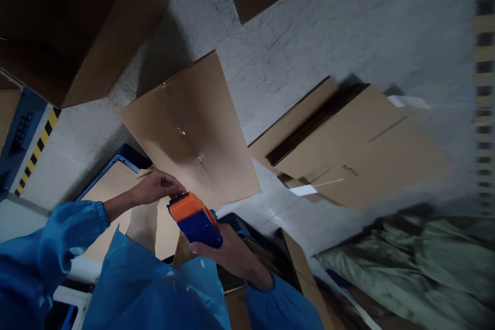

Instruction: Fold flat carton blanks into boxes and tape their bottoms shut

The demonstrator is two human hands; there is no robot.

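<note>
My right hand (232,250) is wrapped round an orange and blue tape dispenser (197,219), held in front of my body. Close to the dispenser's black front end, my left hand (160,187) has its fingers curled and pinched together. Whatever sits between those fingertips is too small to make out. Just beyond both hands stands a cardboard box (197,124), its panel turned towards me. Shiny glints, like clear tape, run along the seam of that panel.
Flattened cartons (359,149) lie on the grey floor (294,46) to the right. A large open cardboard box (112,36) stands at the upper left. Green crumpled fabric (417,263) lies at lower right. Yellow-black striped tape (38,149) marks the floor at left.
</note>
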